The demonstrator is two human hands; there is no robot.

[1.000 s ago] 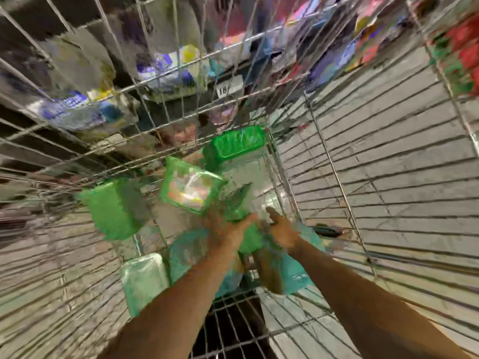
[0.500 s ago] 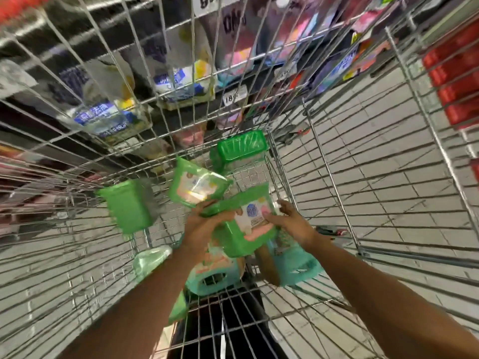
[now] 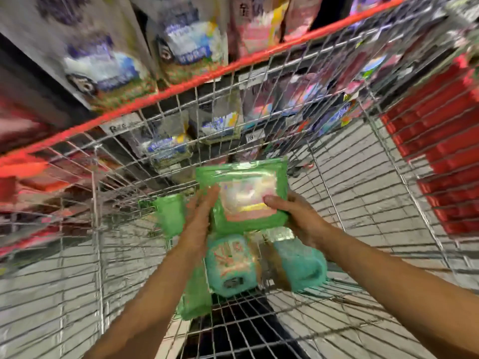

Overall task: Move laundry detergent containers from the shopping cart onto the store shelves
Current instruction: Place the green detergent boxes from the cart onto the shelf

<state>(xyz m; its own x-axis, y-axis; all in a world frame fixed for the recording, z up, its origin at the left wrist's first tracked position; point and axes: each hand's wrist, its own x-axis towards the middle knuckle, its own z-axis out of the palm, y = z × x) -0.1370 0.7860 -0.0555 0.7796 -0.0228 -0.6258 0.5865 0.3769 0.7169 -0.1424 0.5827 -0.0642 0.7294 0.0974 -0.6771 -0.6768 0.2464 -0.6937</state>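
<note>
A green detergent pouch point(image 3: 246, 195) with a pale label is lifted above the wire shopping cart point(image 3: 98, 229), between both hands. My left hand point(image 3: 201, 216) presses flat against its left edge, fingers straight. My right hand point(image 3: 293, 211) grips its right edge, thumb on the front. Below them in the cart lie two teal detergent jugs point(image 3: 230, 265) point(image 3: 300, 265) and further green pouches point(image 3: 169, 216) point(image 3: 195, 294). The view is blurred.
Store shelves with a red-edged rail point(image 3: 181, 86) rise behind the cart, stocked with white and pink bagged goods point(image 3: 103, 71). Red crates point(image 3: 445, 141) stand at the right. Grey tiled floor shows through the cart's wires.
Both hands have raised the green pouch out of the cart and turned it upright, label facing me. The camera has tilted up toward the shelves.
</note>
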